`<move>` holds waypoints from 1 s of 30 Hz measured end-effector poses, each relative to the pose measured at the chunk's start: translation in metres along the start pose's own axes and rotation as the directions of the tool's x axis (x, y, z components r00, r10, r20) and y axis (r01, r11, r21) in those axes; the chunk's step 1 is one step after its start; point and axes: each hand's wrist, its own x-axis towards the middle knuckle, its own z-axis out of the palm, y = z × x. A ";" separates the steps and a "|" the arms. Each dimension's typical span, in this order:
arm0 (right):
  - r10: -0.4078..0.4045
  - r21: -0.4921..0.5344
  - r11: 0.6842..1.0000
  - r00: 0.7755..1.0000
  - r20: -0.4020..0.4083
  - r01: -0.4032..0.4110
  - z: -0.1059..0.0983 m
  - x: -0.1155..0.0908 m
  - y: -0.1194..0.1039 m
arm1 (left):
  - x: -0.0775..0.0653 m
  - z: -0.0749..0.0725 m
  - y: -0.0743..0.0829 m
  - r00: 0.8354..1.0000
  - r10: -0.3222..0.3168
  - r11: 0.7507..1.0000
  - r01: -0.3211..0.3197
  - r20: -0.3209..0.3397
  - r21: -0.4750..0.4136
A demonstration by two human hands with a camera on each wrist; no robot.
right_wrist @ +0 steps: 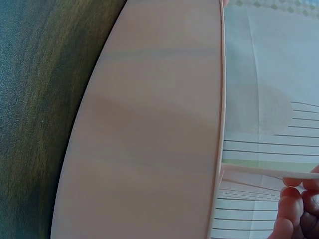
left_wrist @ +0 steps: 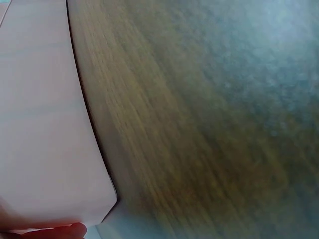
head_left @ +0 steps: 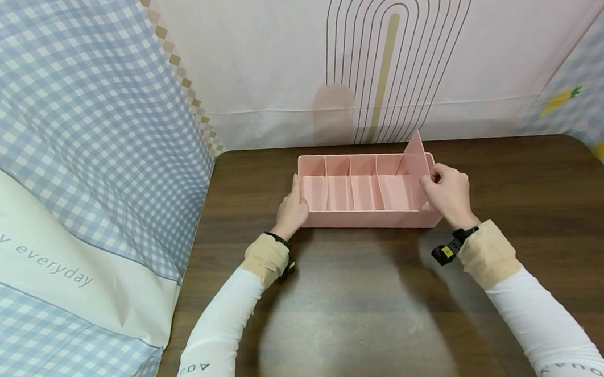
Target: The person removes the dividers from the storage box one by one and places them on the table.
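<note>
A long pink divider box rests on the table, its compartments facing up. My left hand lies against the box's left end, one finger straight along the end wall. In the left wrist view, a fingertip touches the box's end near its corner. My right hand pinches a pink divider panel at the box's right end. The panel stands tilted, its upper corner above the back rim. In the right wrist view, curled fingers grip the panel's edge above the box's long front wall.
Thin upright dividers split the box into compartments. The dark wooden table extends around it. A patterned cloth hangs behind the table, and a blue checked cloth hangs along the left side.
</note>
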 end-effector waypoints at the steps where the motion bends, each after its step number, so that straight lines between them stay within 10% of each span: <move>1: 0.005 0.001 1.000 1.000 0.000 -0.005 0.000 0.000 0.000 | 0.000 0.000 0.000 1.000 -0.001 1.000 0.001 -0.001 0.002; 30: -0.027 0.092 0.995 0.999 -0.047 0.032 -0.005 -0.017 -0.018 | -0.005 0.001 0.003 0.999 -0.010 0.999 0.012 -0.053 0.040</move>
